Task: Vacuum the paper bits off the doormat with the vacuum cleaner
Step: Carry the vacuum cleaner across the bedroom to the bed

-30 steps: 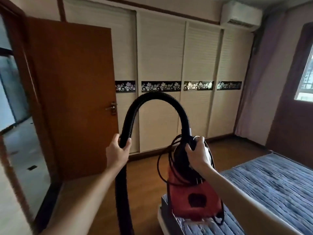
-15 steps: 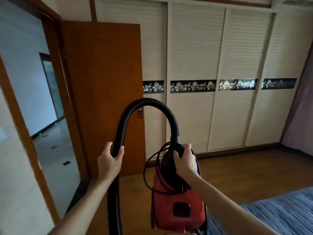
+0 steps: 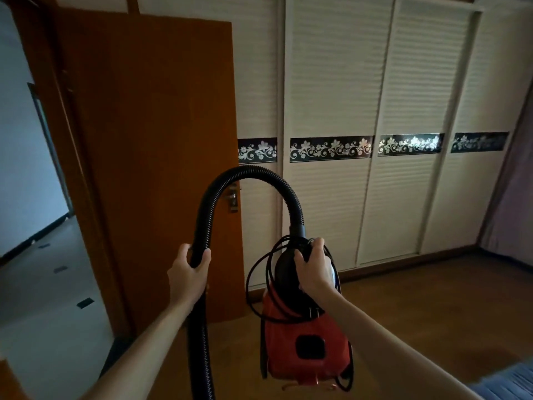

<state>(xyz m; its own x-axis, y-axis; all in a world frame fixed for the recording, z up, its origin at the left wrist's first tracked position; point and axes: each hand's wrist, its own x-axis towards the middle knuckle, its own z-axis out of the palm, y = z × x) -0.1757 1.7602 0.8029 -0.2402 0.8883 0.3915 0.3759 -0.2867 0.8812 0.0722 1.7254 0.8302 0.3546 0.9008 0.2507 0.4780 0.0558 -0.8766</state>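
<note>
I carry a red canister vacuum cleaner [image 3: 305,342] in the air in front of me, its black cord [image 3: 256,272] looped loosely round its top. My right hand [image 3: 313,269] grips the black handle end of the vacuum from above. A black ribbed hose [image 3: 248,173] arches up from the vacuum and comes down on the left, where my left hand [image 3: 187,272] is curled round it. The hose runs on down past the bottom edge of the view. No doormat or paper bits are in sight.
An open brown wooden door [image 3: 150,157] stands ahead on the left, with a pale tiled hallway [image 3: 43,284] beyond the doorway. White louvred wardrobe doors [image 3: 375,111] line the wall ahead. The floor is brown wood [image 3: 432,298]. A corner of blue bedding [image 3: 507,382] shows at the bottom right.
The view has swung left and nearer the doorway; the bed has almost left the frame. Both hands keep the same hold on the hose and the vacuum.
</note>
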